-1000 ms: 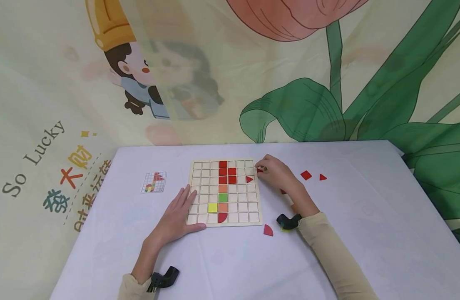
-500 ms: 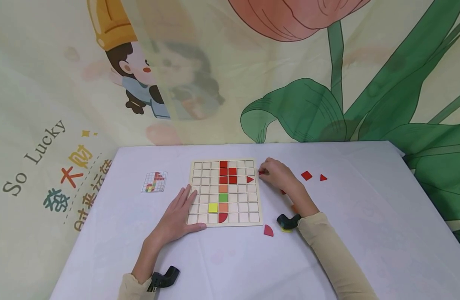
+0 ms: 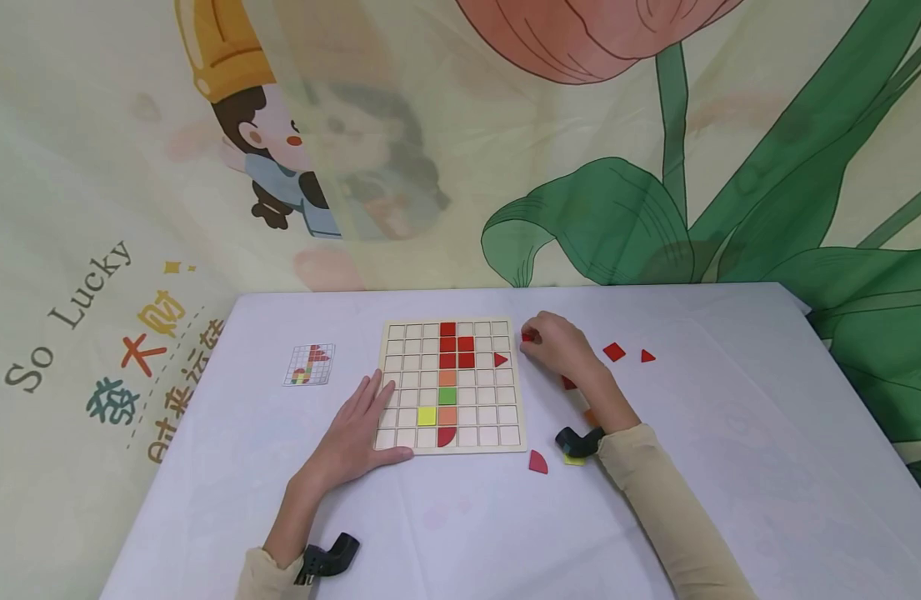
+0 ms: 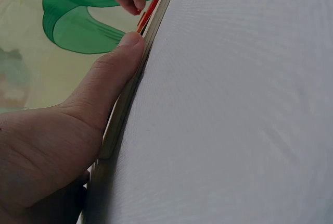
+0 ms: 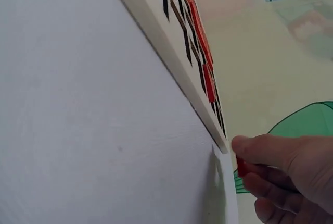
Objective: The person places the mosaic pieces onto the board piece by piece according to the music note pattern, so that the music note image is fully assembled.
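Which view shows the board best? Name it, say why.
The head view: nearly all the board shows from above, the left hand covering little. The left wrist view shows a thin edge; the right wrist view, an edge and steeply slanted top.

smooth wooden board, matt cloth table cover, smooth plastic-looking wrist cameras, cloth sleeve
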Motion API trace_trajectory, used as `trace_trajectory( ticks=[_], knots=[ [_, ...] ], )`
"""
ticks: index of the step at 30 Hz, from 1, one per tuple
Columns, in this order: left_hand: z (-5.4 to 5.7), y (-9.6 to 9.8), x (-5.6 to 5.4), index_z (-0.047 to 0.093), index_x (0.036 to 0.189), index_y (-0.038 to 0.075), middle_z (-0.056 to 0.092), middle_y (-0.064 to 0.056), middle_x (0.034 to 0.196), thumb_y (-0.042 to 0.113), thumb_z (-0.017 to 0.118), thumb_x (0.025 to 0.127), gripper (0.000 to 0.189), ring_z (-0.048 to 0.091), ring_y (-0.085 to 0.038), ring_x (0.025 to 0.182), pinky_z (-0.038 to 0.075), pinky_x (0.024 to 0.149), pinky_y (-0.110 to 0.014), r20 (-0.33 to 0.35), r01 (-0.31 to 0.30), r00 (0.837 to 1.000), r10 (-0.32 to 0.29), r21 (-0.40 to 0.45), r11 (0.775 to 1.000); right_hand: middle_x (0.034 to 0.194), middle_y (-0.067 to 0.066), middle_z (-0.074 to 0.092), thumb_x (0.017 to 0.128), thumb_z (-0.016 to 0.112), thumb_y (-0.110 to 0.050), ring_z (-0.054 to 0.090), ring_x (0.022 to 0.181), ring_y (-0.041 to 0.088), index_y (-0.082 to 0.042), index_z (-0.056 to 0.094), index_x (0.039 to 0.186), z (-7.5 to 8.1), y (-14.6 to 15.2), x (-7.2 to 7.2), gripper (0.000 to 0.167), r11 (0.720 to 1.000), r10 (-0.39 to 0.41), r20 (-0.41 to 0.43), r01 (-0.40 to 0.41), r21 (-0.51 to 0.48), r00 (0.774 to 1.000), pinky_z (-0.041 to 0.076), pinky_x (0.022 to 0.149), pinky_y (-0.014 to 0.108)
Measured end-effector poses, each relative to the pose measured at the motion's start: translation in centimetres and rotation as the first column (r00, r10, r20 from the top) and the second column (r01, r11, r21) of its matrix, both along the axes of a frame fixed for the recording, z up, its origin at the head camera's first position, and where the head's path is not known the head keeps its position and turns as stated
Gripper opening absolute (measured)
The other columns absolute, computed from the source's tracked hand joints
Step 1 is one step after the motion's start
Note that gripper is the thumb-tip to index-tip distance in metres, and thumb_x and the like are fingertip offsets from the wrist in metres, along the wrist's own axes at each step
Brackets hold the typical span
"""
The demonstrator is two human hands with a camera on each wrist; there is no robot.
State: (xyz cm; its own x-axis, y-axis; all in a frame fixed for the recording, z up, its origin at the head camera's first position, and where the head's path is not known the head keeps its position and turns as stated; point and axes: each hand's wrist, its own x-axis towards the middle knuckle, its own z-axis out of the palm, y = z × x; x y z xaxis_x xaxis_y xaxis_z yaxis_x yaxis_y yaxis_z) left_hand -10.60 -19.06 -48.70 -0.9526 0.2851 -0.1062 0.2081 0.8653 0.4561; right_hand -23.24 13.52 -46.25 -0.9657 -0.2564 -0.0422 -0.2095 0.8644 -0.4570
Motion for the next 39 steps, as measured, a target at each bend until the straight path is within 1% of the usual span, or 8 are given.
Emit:
trace_trajectory(
  ticks=[5,9,12,16,24,28,34,39],
  knots=[
    [0.1,0.1,0.0,0.022,0.155,0.008,0.011,-0.013,0.164,0.056,0.075,0.075,0.107,0.008,-0.035,0.152,0.020,0.120,-0.057,-0.003,-0.004,1.000,0.004,0.007,1.000,0.103,0.011,0.065,0.088,0.071,-0.018,0.061,0.093,0.023,-0.003,0.069,0.115,0.4,-0.9,-0.1,0.032,0.994,0.006,-0.019,-0.008,-0.112,1.000,0.055,0.082,0.037],
    [-0.1,0.1,0.0,0.022,0.155,0.010,0.010,-0.013,0.165,0.057,0.074,0.075,0.107,0.007,-0.035,0.152,0.020,0.120,-0.057,0.009,-0.001,1.000,0.001,0.004,1.000,0.106,0.010,0.065,0.089,0.070,-0.020,0.061,0.095,0.022,-0.003,0.069,0.116,0.5,-2.7,-0.2,0.032,0.985,0.069,0.009,-0.067,-0.159,0.998,0.055,0.082,0.036],
    [-0.2,0.1,0.0,0.022,0.155,0.010,0.010,-0.013,0.165,0.058,0.074,0.075,0.107,0.008,-0.035,0.152,0.020,0.120,-0.057,0.011,-0.003,1.000,0.003,-0.004,1.000,0.108,0.009,0.065,0.091,0.069,-0.023,0.060,0.095,0.020,-0.005,0.068,0.117,0.2,-4.4,-0.8,0.032,0.980,0.140,0.012,-0.137,-0.142,0.990,0.054,0.084,0.034],
    [-0.1,0.0,0.0,0.022,0.155,0.011,0.010,-0.012,0.165,0.058,0.075,0.074,0.107,0.008,-0.035,0.152,0.021,0.120,-0.057,0.004,-0.008,1.000,0.008,-0.006,1.000,0.107,0.008,0.065,0.091,0.069,-0.023,0.060,0.095,0.019,-0.006,0.070,0.115,0.0,-6.5,-2.1,0.030,0.976,0.192,-0.014,-0.193,-0.100,0.981,0.053,0.086,0.033],
    [-0.1,-0.1,-0.1,0.021,0.155,0.011,0.009,-0.012,0.165,0.058,0.074,0.075,0.107,0.007,-0.034,0.152,0.021,0.120,-0.057,0.014,-0.006,1.000,0.006,0.004,1.000,0.100,0.008,0.067,0.091,0.068,-0.020,0.060,0.089,0.019,-0.006,0.070,0.105,-0.2,-8.4,-4.1,0.020,0.979,0.184,0.026,-0.180,-0.095,0.983,0.053,0.081,0.032],
    [-0.1,-0.1,-0.1,0.021,0.155,0.011,0.008,-0.011,0.165,0.057,0.074,0.075,0.107,0.007,-0.034,0.152,0.020,0.120,-0.057,0.008,-0.006,1.000,0.006,0.004,1.000,0.100,0.008,0.069,0.092,0.066,-0.019,0.061,0.091,0.020,-0.006,0.073,0.101,0.0,-8.5,-4.3,0.017,0.977,0.195,0.044,-0.190,-0.101,0.980,0.054,0.083,0.032],
    [-0.2,-0.1,-0.1,0.021,0.155,0.010,0.008,-0.012,0.165,0.058,0.074,0.075,0.107,0.007,-0.034,0.152,0.021,0.119,-0.057,0.014,-0.011,1.000,0.011,0.001,1.000,0.100,0.007,0.068,0.093,0.064,-0.015,0.061,0.091,0.021,-0.007,0.075,0.101,0.0,-8.5,-4.1,0.016,0.962,0.269,-0.002,-0.269,-0.039,0.963,0.053,0.084,0.032],
    [-0.3,0.0,-0.1,0.021,0.155,0.011,0.008,-0.011,0.165,0.060,0.073,0.075,0.108,0.007,-0.034,0.152,0.021,0.119,-0.057,0.017,-0.007,1.000,0.007,-0.005,1.000,0.102,0.007,0.068,0.093,0.065,-0.013,0.062,0.093,0.021,-0.007,0.075,0.105,-0.3,-8.4,-3.9,0.017,0.966,0.254,-0.026,-0.255,-0.051,0.967,0.054,0.086,0.032]
  ],
)
